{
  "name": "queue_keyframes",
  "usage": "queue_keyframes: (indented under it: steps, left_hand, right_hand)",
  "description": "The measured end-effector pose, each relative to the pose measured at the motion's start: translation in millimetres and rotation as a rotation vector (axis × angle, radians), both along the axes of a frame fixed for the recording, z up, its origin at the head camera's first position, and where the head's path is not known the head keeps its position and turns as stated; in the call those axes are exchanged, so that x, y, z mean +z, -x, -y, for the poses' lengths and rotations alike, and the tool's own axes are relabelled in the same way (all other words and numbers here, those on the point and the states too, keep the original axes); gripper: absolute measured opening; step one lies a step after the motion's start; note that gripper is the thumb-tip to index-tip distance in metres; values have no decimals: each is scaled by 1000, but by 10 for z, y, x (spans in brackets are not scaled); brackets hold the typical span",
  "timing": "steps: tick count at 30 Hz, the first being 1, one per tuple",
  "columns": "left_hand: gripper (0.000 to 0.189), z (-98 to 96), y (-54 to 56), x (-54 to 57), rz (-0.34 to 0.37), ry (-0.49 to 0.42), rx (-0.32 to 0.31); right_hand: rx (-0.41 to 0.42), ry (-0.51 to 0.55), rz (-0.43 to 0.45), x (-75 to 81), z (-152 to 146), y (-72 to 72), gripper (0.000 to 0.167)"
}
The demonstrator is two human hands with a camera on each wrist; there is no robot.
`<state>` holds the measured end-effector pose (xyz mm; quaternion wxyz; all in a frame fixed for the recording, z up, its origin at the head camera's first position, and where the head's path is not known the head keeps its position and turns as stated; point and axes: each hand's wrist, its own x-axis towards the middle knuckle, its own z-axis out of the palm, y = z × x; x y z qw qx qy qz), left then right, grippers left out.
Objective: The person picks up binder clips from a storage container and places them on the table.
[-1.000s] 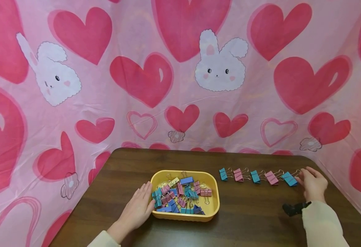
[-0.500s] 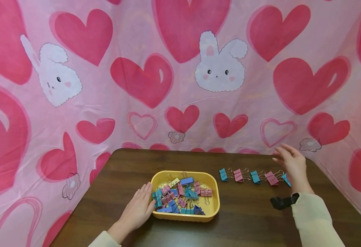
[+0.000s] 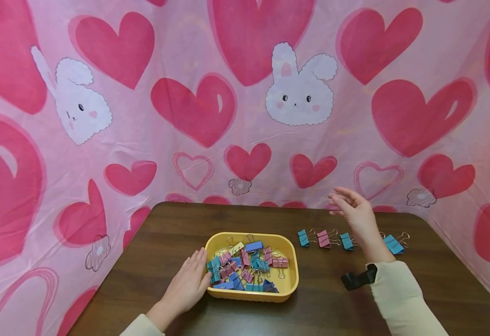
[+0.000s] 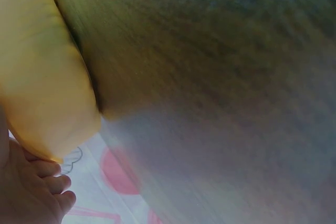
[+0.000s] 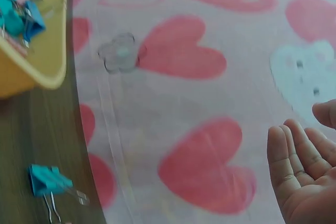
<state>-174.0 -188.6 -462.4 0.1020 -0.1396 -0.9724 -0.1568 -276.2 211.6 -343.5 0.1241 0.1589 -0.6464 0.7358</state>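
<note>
My left hand (image 3: 187, 281) rests with straight fingers against the left wall of a yellow bin (image 3: 293, 275). Inside the bin lies a pile of binder clips (image 3: 245, 266) in teal, pink, blue and yellow. My right hand (image 3: 355, 217) hangs in the air above the row at the right, its fingers relaxed and nothing in them. That row holds a teal clip (image 3: 303, 238), a pink clip (image 3: 324, 239), another teal clip (image 3: 347, 241) and a teal clip (image 3: 393, 244) at the right end. My forearm hides a pink clip between the last two.
A dark wooden table (image 3: 177, 219) carries everything. Behind it hangs a pink cloth (image 3: 249, 130) printed with hearts and rabbits, close to the table's back edge. A black strap (image 3: 359, 278) sits on my right wrist.
My right hand has let go of the teal clip at the row's right end, lifted, and swung left above the row. The left hand and bin have stayed put.
</note>
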Motion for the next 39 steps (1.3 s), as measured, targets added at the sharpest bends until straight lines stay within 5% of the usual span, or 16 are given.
queue_keyframes:
  steps: [7,16,39]
  left_hand:
    - [60,6,7,-12,-6,8,-3]
    - [59,5,11,-15,-20,14,-7]
    - [59,10,18,-31,-30,17,-8]
  right_hand:
    - [33,-184,10,-39,303,-62,37]
    - [124,-258,77,-113,659,-206,39]
    - [461,-476,227,-819,1169,-414,37]
